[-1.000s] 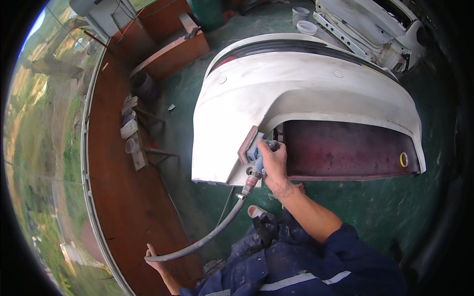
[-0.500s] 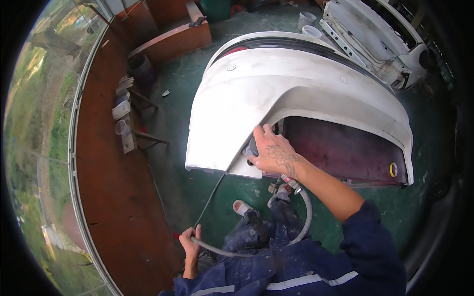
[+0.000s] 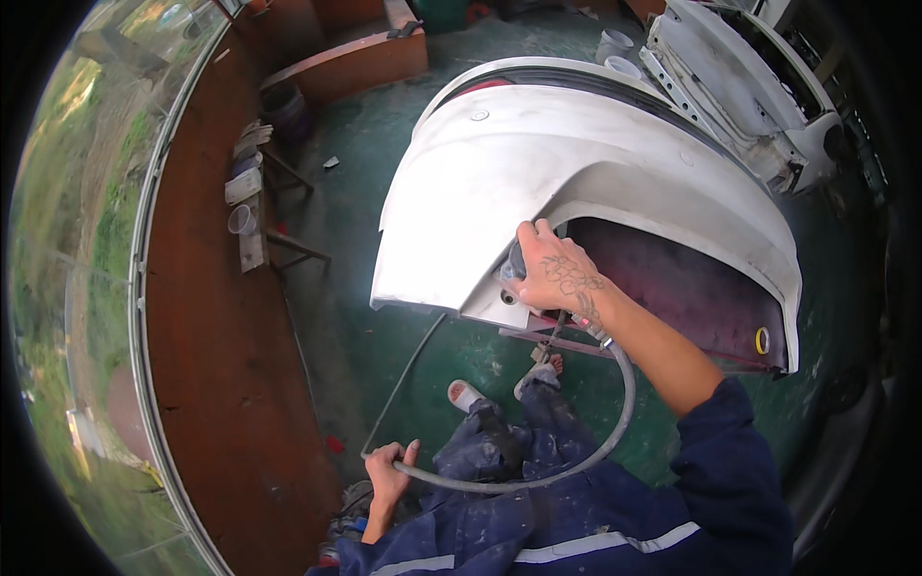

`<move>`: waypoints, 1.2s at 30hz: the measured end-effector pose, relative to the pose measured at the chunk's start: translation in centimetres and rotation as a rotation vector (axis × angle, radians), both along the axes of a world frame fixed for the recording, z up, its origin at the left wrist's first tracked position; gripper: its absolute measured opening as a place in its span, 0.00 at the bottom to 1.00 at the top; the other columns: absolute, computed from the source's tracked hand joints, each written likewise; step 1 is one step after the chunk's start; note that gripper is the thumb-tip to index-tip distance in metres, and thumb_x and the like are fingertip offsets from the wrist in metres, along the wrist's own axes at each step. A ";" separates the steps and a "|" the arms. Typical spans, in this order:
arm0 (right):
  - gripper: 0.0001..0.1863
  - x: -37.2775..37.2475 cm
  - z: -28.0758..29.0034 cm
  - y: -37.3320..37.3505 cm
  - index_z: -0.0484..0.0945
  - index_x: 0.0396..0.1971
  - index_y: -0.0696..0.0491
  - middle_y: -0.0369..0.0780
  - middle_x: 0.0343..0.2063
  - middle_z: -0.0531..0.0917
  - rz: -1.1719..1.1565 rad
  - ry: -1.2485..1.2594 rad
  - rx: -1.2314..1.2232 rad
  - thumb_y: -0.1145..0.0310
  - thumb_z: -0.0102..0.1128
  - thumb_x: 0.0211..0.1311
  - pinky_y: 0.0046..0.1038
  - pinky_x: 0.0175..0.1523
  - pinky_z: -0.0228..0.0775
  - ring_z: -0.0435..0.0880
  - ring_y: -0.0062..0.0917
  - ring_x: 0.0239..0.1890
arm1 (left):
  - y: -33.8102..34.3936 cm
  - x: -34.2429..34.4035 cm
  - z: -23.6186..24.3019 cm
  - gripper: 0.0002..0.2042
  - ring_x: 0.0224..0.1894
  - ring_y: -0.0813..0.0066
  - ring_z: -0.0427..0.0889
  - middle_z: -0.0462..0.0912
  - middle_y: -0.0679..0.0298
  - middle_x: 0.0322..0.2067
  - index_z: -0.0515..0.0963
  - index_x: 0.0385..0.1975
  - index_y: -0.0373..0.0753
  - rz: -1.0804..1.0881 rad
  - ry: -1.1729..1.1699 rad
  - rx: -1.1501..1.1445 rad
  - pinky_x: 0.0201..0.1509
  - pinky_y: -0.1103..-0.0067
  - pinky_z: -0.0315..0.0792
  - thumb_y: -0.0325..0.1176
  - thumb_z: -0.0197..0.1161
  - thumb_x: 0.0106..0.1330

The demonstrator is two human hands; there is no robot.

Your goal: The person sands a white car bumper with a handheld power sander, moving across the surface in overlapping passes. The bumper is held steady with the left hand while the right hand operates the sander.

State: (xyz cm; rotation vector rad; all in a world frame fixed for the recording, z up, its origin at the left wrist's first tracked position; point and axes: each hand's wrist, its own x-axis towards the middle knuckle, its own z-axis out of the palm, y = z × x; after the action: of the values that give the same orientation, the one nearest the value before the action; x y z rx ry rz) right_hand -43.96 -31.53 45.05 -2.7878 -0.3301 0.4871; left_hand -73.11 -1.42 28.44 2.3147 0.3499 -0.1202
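My right hand [image 3: 562,274] is closed on a blue-grey pneumatic sander [image 3: 510,268], mostly hidden under it, at the creased edge of a white bumper-like car panel [image 3: 451,202], beside its opening over a dark maroon surface [image 3: 687,298]. A grey hose [image 3: 624,403] loops down from the tool to my left hand [image 3: 386,472], which grips it low in front of my body. A yellow tape roll [image 3: 762,340] lies at the opening's right side.
Another stripped white body part [image 3: 740,86] and pale buckets [image 3: 614,43] sit behind. Along the orange-brown wall [image 3: 221,394] beside the window stands a narrow bench [image 3: 252,252] with containers. My feet in slides [image 3: 465,395] are on the green floor.
My right hand has rotated, back upward, and moved up and right with the sander. The hose swung rightward into a loop. My left hand rose and moved right, still holding it.
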 end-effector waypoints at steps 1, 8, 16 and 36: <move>0.30 0.1 0.0 -0.2 0.67 0.50 0.63 0.58 0.49 0.74 0.002 -0.012 0.014 0.60 0.71 0.57 0.49 0.51 0.78 0.84 0.58 0.45 | -0.5 0.0 0.2 0.25 0.17 0.54 0.73 0.71 0.55 0.12 0.70 0.11 0.36 -0.017 0.040 -0.012 0.24 0.65 0.64 0.44 0.75 0.60; 0.30 -4.0 -0.2 0.8 0.66 0.49 0.62 0.56 0.42 0.74 0.225 -0.061 0.145 0.65 0.73 0.53 0.49 0.42 0.82 0.85 0.58 0.37 | -1.3 1.1 0.5 0.26 0.13 0.65 0.64 0.65 0.56 0.09 0.69 0.11 0.33 -0.116 -0.054 -0.057 0.21 0.69 0.59 0.42 0.75 0.61; 0.29 0.3 -1.3 -2.6 0.66 0.50 0.61 0.56 0.45 0.75 0.011 -0.154 0.015 0.66 0.71 0.54 0.47 0.45 0.82 0.85 0.56 0.39 | -1.1 2.6 1.8 0.24 0.18 0.52 0.75 0.72 0.55 0.12 0.72 0.12 0.36 -0.144 0.023 0.012 0.24 0.65 0.67 0.44 0.76 0.58; 0.30 1.6 -2.1 -4.3 0.66 0.49 0.60 0.55 0.43 0.75 0.089 -0.187 0.069 0.66 0.73 0.51 0.47 0.41 0.83 0.86 0.55 0.37 | -4.1 5.0 3.0 0.24 0.17 0.53 0.75 0.72 0.54 0.12 0.72 0.11 0.36 -0.191 0.002 -0.012 0.23 0.65 0.66 0.45 0.76 0.58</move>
State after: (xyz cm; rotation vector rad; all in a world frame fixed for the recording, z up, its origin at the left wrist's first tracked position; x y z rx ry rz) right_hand -42.38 -35.80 42.92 -2.7652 -0.5032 0.2296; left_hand -68.10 -5.51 31.47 2.3322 0.1274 -0.2180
